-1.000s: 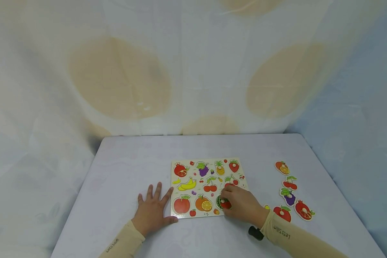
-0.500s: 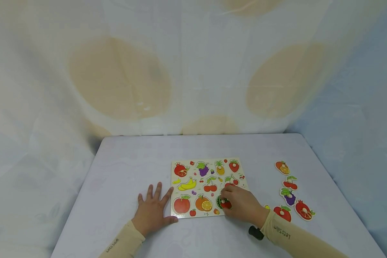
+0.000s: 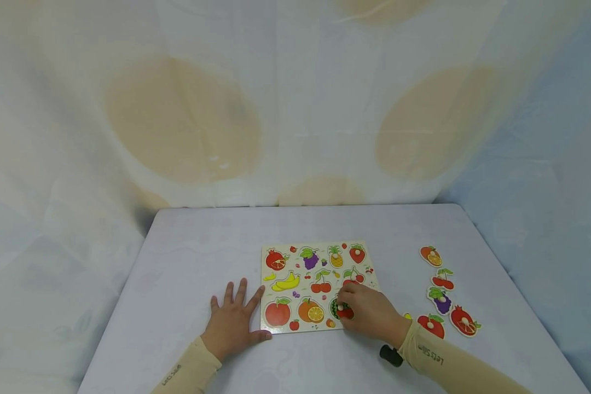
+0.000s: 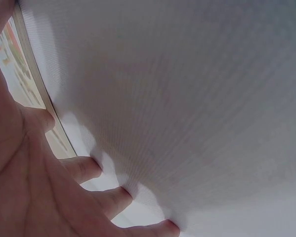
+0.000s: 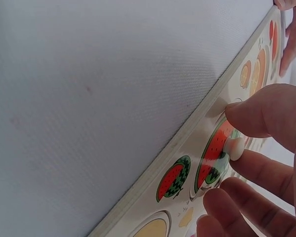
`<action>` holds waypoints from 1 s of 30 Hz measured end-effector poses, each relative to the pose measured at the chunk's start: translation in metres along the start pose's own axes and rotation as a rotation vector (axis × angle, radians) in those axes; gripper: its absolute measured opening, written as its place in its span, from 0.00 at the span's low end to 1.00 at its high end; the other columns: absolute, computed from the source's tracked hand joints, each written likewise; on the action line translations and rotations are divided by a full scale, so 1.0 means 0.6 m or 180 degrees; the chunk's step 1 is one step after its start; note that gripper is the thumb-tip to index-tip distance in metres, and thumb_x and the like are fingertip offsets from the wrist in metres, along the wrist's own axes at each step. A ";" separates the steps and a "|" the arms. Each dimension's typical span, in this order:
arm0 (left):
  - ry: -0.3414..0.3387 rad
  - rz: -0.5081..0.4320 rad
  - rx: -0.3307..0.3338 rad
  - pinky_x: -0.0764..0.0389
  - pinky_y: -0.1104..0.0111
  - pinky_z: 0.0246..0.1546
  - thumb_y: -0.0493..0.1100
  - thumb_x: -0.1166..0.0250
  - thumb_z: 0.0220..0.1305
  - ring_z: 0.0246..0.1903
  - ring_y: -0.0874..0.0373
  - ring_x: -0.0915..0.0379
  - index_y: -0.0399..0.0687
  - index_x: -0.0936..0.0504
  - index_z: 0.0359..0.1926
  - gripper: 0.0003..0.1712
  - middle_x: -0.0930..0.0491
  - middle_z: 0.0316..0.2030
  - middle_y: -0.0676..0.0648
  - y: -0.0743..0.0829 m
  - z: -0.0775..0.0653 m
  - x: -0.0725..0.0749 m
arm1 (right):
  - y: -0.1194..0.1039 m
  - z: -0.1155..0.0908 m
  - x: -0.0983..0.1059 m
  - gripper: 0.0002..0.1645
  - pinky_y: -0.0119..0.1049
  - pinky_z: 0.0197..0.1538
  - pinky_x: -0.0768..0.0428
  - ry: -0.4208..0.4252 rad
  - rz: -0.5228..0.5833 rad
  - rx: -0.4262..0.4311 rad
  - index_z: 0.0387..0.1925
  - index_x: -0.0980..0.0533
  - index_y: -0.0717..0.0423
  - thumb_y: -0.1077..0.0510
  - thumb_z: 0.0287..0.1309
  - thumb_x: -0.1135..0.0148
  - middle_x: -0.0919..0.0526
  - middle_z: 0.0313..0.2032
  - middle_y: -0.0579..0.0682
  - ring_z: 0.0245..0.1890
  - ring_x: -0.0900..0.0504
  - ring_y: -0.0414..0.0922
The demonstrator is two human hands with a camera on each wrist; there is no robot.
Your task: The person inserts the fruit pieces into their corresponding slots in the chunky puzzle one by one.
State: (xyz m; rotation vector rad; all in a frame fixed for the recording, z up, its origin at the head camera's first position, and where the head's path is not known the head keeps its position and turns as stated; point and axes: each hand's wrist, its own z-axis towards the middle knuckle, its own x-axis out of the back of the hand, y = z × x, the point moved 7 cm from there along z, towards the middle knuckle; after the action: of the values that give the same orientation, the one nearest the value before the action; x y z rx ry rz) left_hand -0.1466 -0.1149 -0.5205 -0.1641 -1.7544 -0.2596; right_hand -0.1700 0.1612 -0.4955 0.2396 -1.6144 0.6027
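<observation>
A cream fruit puzzle board (image 3: 325,248) lies on the table. At its left edge my left hand (image 3: 233,325) rests on the table with fingers spread; thumb and index finger touch the board's edge. My right hand (image 3: 371,313) is over the near right corner, at the watermelon puzzle piece (image 5: 214,150). In the right wrist view the thumb and index finger close about this piece and its white knob (image 5: 235,148). The other fingers curl beside it. Knobbed pineapple (image 3: 335,257) and strawberry (image 3: 357,253) pieces sit in the top row.
Right of the board lie loose pieces: orange (image 3: 431,256), cherries (image 3: 443,280), grapes (image 3: 440,301), pomegranate (image 3: 464,321) and a red fruit (image 3: 432,326). A yellow piece (image 3: 407,316) is mostly hidden by the right wrist. A black object (image 3: 390,355) lies by the right sleeve.
</observation>
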 end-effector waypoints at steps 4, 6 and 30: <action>-0.0007 0.0008 -0.0002 0.44 0.26 0.57 0.81 0.36 0.46 0.70 0.27 0.52 0.61 0.40 0.77 0.61 0.46 0.74 0.34 0.002 0.000 -0.001 | 0.000 0.000 0.000 0.19 0.35 0.46 0.18 0.0010 0.0033 0.0017 0.39 0.15 0.44 0.48 0.42 0.19 0.21 0.42 0.39 0.40 0.23 0.38; -0.0012 0.0000 0.0002 0.44 0.26 0.57 0.81 0.36 0.46 0.70 0.27 0.52 0.61 0.40 0.77 0.61 0.46 0.74 0.34 0.001 0.000 -0.002 | -0.001 0.000 0.001 0.19 0.35 0.46 0.18 0.0019 0.0045 0.0036 0.39 0.15 0.44 0.48 0.42 0.19 0.22 0.42 0.39 0.40 0.23 0.38; 0.0014 -0.0010 -0.0002 0.44 0.26 0.57 0.81 0.36 0.45 0.70 0.26 0.52 0.62 0.40 0.77 0.61 0.46 0.74 0.34 -0.001 0.002 -0.007 | 0.033 0.000 0.016 0.22 0.40 0.49 0.18 -0.0082 0.0084 -0.0375 0.41 0.15 0.42 0.47 0.41 0.18 0.19 0.49 0.40 0.47 0.20 0.41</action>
State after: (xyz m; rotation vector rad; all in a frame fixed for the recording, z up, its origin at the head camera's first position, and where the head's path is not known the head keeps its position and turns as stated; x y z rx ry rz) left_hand -0.1473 -0.1152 -0.5251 -0.1612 -1.7504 -0.2627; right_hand -0.1814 0.1797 -0.4907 0.1395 -1.6741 0.5243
